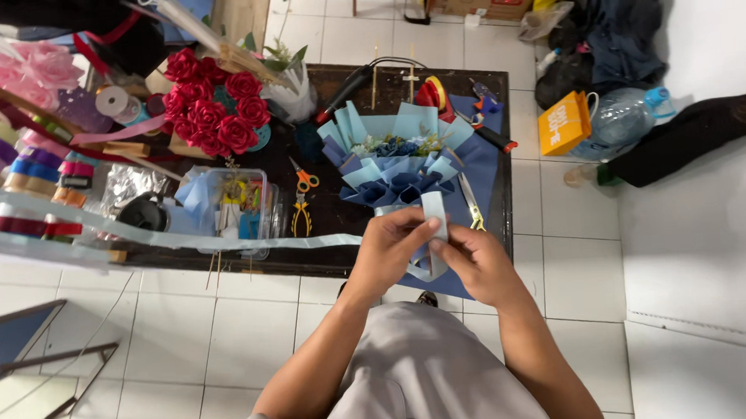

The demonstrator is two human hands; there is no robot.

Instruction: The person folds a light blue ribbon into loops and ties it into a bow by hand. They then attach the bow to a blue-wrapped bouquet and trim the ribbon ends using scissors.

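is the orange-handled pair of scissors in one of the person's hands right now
No, the orange-handled scissors lie on the dark table, while both the left hand and right hand hold a pale blue ribbon.

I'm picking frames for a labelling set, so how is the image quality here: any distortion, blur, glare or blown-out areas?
Head view: wide-angle bending curves the floor tiles near the edges; the left hand and right hand on the pale blue ribbon are fairly sharp; the blue bouquet reads clearly; the white wall at right is nearly washed out; the dark table shows little glare; shadows are soft.
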